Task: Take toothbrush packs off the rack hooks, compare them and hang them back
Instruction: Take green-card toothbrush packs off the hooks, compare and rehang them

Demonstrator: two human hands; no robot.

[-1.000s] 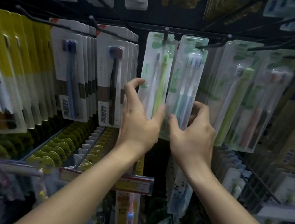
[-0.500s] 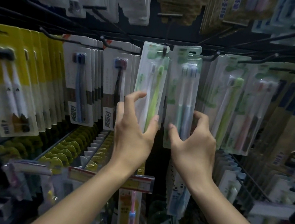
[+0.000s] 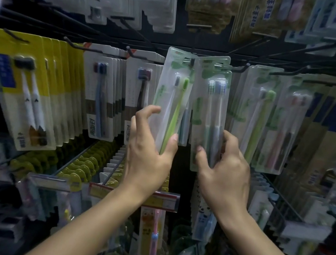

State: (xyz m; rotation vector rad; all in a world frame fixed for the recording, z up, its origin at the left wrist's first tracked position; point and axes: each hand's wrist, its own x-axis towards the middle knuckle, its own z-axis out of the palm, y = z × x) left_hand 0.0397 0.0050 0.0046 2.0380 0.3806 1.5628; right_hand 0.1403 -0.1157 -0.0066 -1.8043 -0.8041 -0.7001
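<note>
- Dim shop shelving fills the view: a dark wire rack (image 3: 193,51) with rows of black hooks, each loaded with hanging toothbrush packs.
- Left of centre hang white packs (image 3: 101,95) with a blue brush, and farther left yellow-topped packs (image 3: 27,93) with two white brushes.
- On the right hang more clear green-printed packs (image 3: 255,117), then a pack with pinkish brushes (image 3: 285,131).
- A red and yellow price strip (image 3: 166,200) sits below the hands, on the front of a lower row.
- The left hand (image 3: 149,154) grips the green-brush pack (image 3: 172,98) near its bottom end, thumb on the right edge and fingers curled round the left edge.
- That pack tilts, its top leaning right toward the centre hook (image 3: 192,61); whether its hole is on the hook cannot be told.
- The right hand (image 3: 224,176) holds the blue-brush pack (image 3: 210,111) by its lower part, thumb on the front face and fingers wrapped round the right edge.
- This second pack stands nearly upright, just beside the first, their top corners meeting near the centre hook.
- Both packs are raised in front of the other packs hanging on the same hook.
- Both forearms reach up from the lower edge of the view, well apart at the elbows and close at the hands.
</note>
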